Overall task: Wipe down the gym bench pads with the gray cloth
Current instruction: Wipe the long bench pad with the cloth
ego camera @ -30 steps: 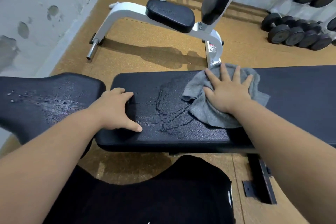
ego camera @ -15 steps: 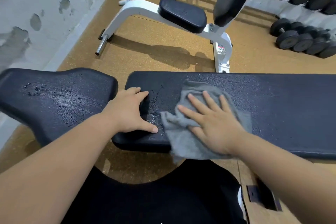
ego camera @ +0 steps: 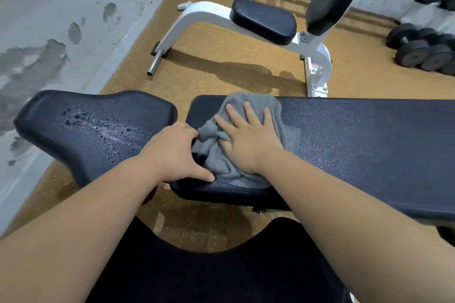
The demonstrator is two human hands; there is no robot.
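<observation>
At the near end of the long bench pad [ego camera: 357, 145], close to the gap that parts it from the seat pad [ego camera: 98, 125], the gray cloth [ego camera: 248, 118] is held flat under the right hand [ego camera: 248, 140]. That hand is spread, fingers apart and palm down, and the cloth is pressed rather than pinched. The left hand [ego camera: 177, 155] is laid on the pad's end corner, fingers curled over its edge and thumb stretched along the top, nothing being gripped between them; it touches the bunched side of the cloth.

The cloth is judged light, soft and limp: it is rumpled into folds at its left side and would bunch further if pushed from one edge. It is best taken under a broad flat palm near its middle, so that it is dragged as one sheet. The pad surface looks textured and is probably damp, so some drag may be expected. Droplets are seen on the seat pad, which appears not yet wiped.
</observation>
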